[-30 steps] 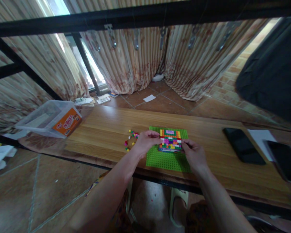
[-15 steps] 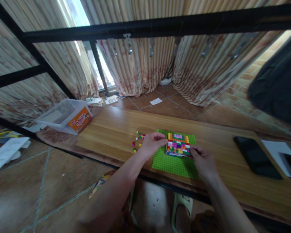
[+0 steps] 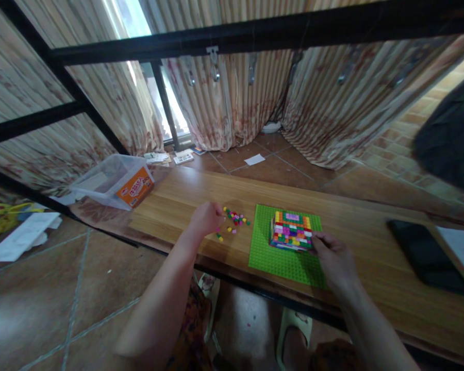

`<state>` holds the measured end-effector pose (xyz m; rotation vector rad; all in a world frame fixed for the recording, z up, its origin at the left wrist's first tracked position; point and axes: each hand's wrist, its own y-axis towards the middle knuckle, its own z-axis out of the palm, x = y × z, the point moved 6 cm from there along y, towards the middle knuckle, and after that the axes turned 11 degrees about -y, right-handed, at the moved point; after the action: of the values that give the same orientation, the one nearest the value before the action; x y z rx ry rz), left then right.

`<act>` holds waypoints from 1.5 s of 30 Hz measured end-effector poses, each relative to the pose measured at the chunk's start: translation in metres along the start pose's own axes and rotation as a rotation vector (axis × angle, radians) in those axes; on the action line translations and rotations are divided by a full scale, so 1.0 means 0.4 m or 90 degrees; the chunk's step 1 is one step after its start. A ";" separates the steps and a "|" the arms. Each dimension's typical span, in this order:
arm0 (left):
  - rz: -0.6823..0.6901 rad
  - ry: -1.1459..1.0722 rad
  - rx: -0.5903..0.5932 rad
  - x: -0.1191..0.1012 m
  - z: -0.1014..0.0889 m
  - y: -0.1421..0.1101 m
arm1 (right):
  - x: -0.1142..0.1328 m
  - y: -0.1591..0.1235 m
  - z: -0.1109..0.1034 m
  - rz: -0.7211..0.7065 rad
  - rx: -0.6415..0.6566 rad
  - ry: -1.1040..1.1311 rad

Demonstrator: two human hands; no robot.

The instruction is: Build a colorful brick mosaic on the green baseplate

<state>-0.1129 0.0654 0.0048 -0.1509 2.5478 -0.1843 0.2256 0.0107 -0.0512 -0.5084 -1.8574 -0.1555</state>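
Note:
A multicoloured toy-brick model (image 3: 291,232) stands on a green studded baseplate (image 3: 266,260). My right hand (image 3: 334,256) has its curled fingers against the model's right side, steadying it. To the left of the baseplate, my left hand (image 3: 206,219) hovers at the edge of a scatter of loose toy bricks (image 3: 236,219), thumb and fingers pinched together. A tiny white spot shows by its fingertips; whether it is a brick in the pinch or one on the table is unclear.
The wooden table (image 3: 193,188) carries a clear plastic box (image 3: 108,180) with an orange label at its left end. Toward the right lie a black phone (image 3: 429,257) and white paper (image 3: 454,242). A black metal bar (image 3: 232,44) crosses beyond the table, before striped curtains.
My left hand has left the model's left side and moved left to the loose bricks. My right hand stays at the model's right side. The view has shifted slightly.

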 end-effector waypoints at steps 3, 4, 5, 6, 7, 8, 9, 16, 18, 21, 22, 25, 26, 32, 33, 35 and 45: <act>-0.006 0.053 0.011 -0.013 0.015 -0.007 | -0.005 0.003 0.001 -0.003 -0.001 -0.001; -0.006 0.070 0.007 -0.018 0.018 -0.008 | -0.006 0.004 0.001 -0.007 -0.002 -0.003; -0.006 0.085 0.002 -0.023 0.022 -0.009 | -0.006 0.005 0.001 -0.011 0.000 -0.006; -0.006 0.096 -0.001 -0.027 0.025 -0.009 | -0.006 0.005 0.001 -0.017 0.002 -0.010; -0.007 0.104 -0.003 -0.029 0.028 -0.008 | -0.005 0.005 0.001 -0.023 0.003 -0.014; -0.008 0.108 -0.002 -0.030 0.032 -0.007 | -0.004 0.005 0.001 -0.030 0.004 -0.016; -0.007 0.106 -0.002 -0.030 0.035 -0.006 | -0.003 0.005 0.000 -0.035 0.004 -0.018; 0.040 0.035 0.018 -0.031 0.046 -0.005 | -0.005 0.001 0.001 -0.037 0.015 -0.020; 0.049 0.022 0.028 -0.034 0.043 -0.008 | -0.005 0.001 0.002 -0.044 0.017 -0.023; 0.081 0.010 0.046 -0.043 0.035 -0.016 | -0.005 0.001 0.001 -0.041 0.013 -0.020; 0.100 0.001 0.058 -0.046 0.035 -0.019 | -0.006 0.002 0.001 -0.037 0.013 -0.019; 0.155 -0.022 0.095 -0.056 0.042 -0.034 | -0.006 0.003 0.003 -0.028 0.018 -0.011; 0.164 -0.022 0.098 -0.058 0.046 -0.039 | -0.006 0.003 0.004 -0.028 0.018 -0.008; 0.175 0.064 0.089 -0.082 0.071 -0.060 | -0.005 0.003 0.003 -0.042 0.011 -0.017; 0.171 0.073 0.088 -0.086 0.074 -0.061 | -0.006 0.002 0.005 -0.044 0.016 -0.017; 0.166 0.080 0.085 -0.092 0.076 -0.061 | -0.007 0.002 0.006 -0.042 0.018 -0.013; 0.257 -0.207 0.061 -0.136 0.060 -0.047 | 0.018 -0.001 0.006 -0.068 -0.006 -0.001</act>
<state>-0.0532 0.0526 0.0177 0.3421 2.1854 -0.1125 0.2214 0.0130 -0.0454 -0.4165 -1.8870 -0.2347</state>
